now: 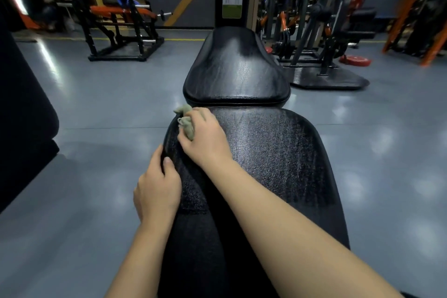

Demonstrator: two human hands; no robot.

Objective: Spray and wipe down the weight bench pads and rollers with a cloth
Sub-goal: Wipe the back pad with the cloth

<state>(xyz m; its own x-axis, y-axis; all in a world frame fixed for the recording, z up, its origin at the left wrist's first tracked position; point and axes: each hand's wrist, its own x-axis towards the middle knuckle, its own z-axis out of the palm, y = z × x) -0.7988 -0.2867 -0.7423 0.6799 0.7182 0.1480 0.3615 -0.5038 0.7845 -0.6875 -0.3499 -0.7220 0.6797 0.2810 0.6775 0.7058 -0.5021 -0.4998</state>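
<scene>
A black weight bench runs away from me down the middle. Its long near pad (273, 152) looks wet and speckled with droplets. The smaller far pad (235, 72) lies beyond a narrow gap. My right hand (205, 138) presses a crumpled olive-green cloth (186, 121) onto the near pad's far left corner. My left hand (157, 189) grips the left edge of the same pad, thumb on top, fingers wrapped under. No spray bottle and no rollers show.
Grey glossy floor (96, 104) spreads on both sides of the bench. A black and orange bench machine (121, 29) stands at the back left. Racks and a red weight plate (355, 59) sit at the back right. A dark padded object (21, 116) fills the left edge.
</scene>
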